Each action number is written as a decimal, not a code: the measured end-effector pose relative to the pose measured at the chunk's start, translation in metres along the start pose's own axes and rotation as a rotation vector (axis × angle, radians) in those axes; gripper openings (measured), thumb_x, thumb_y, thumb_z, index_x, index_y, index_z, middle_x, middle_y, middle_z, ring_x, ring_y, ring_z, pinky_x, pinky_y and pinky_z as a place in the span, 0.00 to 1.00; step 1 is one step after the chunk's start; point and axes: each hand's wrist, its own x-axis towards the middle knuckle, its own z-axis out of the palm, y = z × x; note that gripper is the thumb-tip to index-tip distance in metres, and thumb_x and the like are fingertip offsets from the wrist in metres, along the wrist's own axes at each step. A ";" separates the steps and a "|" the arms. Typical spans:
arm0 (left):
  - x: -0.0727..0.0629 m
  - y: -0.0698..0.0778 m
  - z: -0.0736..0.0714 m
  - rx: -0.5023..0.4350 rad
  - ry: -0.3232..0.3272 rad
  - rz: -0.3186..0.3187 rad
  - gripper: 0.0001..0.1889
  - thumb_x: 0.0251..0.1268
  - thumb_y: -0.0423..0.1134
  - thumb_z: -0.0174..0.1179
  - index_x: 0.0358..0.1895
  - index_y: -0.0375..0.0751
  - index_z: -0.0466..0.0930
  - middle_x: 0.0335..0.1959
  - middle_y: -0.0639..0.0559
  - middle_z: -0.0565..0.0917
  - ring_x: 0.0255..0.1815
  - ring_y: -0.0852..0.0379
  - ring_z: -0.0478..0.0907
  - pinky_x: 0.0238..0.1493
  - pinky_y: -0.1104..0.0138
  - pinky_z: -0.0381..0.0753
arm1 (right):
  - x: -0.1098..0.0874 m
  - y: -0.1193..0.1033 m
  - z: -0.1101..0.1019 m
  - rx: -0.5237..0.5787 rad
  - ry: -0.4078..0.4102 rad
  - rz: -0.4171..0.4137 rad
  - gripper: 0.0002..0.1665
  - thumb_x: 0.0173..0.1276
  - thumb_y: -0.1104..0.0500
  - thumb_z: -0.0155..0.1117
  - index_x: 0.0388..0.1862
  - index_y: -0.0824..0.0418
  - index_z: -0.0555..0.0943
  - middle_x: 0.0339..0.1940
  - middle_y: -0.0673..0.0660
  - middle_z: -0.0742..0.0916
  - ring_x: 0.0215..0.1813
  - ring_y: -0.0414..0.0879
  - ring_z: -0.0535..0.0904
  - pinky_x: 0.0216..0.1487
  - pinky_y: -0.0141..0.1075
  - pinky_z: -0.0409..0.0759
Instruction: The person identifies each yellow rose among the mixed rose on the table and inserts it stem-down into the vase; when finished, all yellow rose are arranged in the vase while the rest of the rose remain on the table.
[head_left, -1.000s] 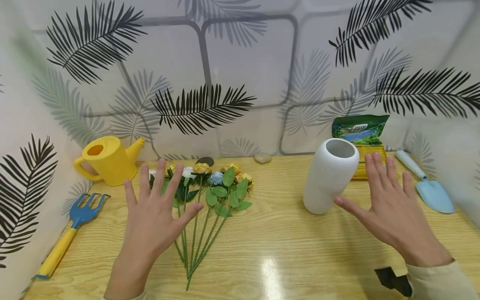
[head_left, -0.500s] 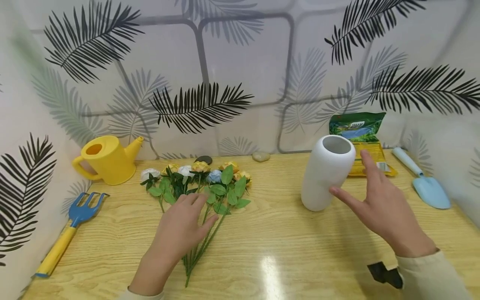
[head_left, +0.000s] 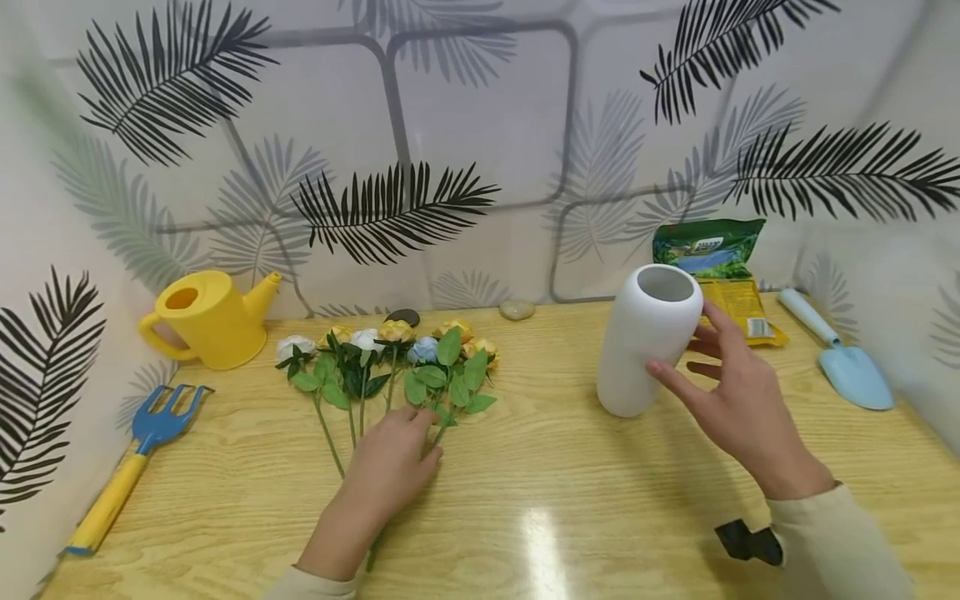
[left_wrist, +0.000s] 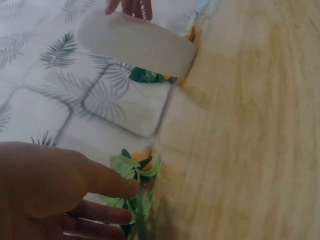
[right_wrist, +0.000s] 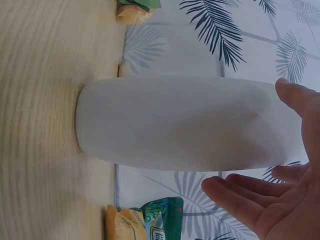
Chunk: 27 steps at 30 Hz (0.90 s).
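Several artificial flowers (head_left: 365, 340) with white, yellow and blue heads lie on the wooden table, stems towards me. Over their stems is my left hand (head_left: 393, 458), its fingers reaching down by the rightmost stem (left_wrist: 137, 187); in the left wrist view thumb and fingers are spread apart, not closed round it. A white vase (head_left: 651, 342) stands upright to the right. My right hand (head_left: 738, 400) is at the vase's right side, thumb in front and fingers behind. In the right wrist view, the fingers (right_wrist: 232, 200) show a gap from the vase.
A yellow watering can (head_left: 217, 321) and a blue hand fork (head_left: 161, 425) lie at left. Behind the vase is a green and yellow packet (head_left: 731, 300), with a light blue trowel (head_left: 855, 375) to its right. Two pebbles (head_left: 517, 310) lie by the patterned back wall.
My left hand has gone from spread above the flowers down and right to their stems. The right hand has moved left, with its fingers now partly behind the vase.
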 end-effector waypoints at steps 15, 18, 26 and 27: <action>0.005 0.004 0.017 0.057 0.060 0.024 0.10 0.59 0.27 0.68 0.44 0.37 0.85 0.35 0.45 0.83 0.34 0.49 0.81 0.26 0.60 0.81 | 0.001 0.002 0.006 0.062 0.063 -0.026 0.53 0.66 0.52 0.73 0.81 0.60 0.53 0.63 0.73 0.80 0.59 0.66 0.81 0.52 0.57 0.83; 0.004 0.006 0.019 0.068 0.070 0.035 0.10 0.59 0.27 0.69 0.43 0.37 0.85 0.35 0.45 0.84 0.33 0.49 0.81 0.27 0.60 0.82 | 0.001 0.003 0.007 0.063 0.068 -0.031 0.53 0.66 0.52 0.73 0.81 0.61 0.53 0.62 0.73 0.80 0.59 0.66 0.82 0.52 0.57 0.83; 0.002 0.011 0.022 0.007 0.047 0.047 0.11 0.60 0.24 0.67 0.45 0.35 0.84 0.37 0.42 0.83 0.32 0.48 0.83 0.29 0.61 0.83 | 0.001 0.003 0.007 0.067 0.047 -0.011 0.54 0.66 0.52 0.73 0.81 0.60 0.52 0.64 0.73 0.80 0.60 0.67 0.81 0.52 0.59 0.84; 0.002 0.012 0.023 -0.004 0.046 0.046 0.11 0.60 0.24 0.67 0.46 0.35 0.84 0.37 0.41 0.83 0.32 0.47 0.83 0.30 0.61 0.84 | 0.001 0.003 0.007 0.068 0.047 -0.012 0.54 0.66 0.52 0.73 0.81 0.60 0.52 0.64 0.73 0.80 0.60 0.67 0.81 0.52 0.59 0.84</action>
